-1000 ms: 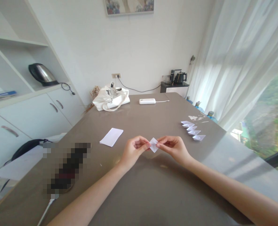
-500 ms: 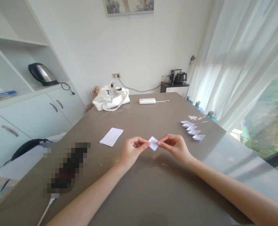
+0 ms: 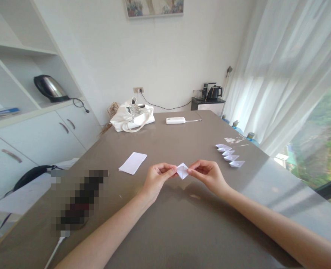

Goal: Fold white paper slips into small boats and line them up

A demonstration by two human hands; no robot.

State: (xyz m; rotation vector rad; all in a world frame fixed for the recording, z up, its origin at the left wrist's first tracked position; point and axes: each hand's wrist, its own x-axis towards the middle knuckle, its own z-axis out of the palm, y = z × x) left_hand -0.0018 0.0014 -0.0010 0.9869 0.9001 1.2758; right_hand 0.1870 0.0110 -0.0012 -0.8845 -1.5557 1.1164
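Observation:
A small white folded paper [image 3: 183,171], diamond-shaped with a crease down its middle, is held up just above the table. My left hand [image 3: 160,177] pinches its left corner between thumb and fingers. On the opposite corner, my right hand [image 3: 207,173] has the same kind of pinch. Left of my hands lies a stack of white paper sheets [image 3: 133,163]. Several folded paper boats [image 3: 237,163] stand in a slanting row on the right of the table.
Paper scraps [image 3: 232,140] lie behind the boats. Farther back on the brown table [image 3: 165,235] are a white bag [image 3: 133,116] and a white device with a short cable [image 3: 175,120]. A blurred dark object [image 3: 81,198] with a white cable lies at left.
Very little differs. The left fingers have shifted slightly on the paper's left corner, and the diamond looks a touch flatter. The right hand stays in place.

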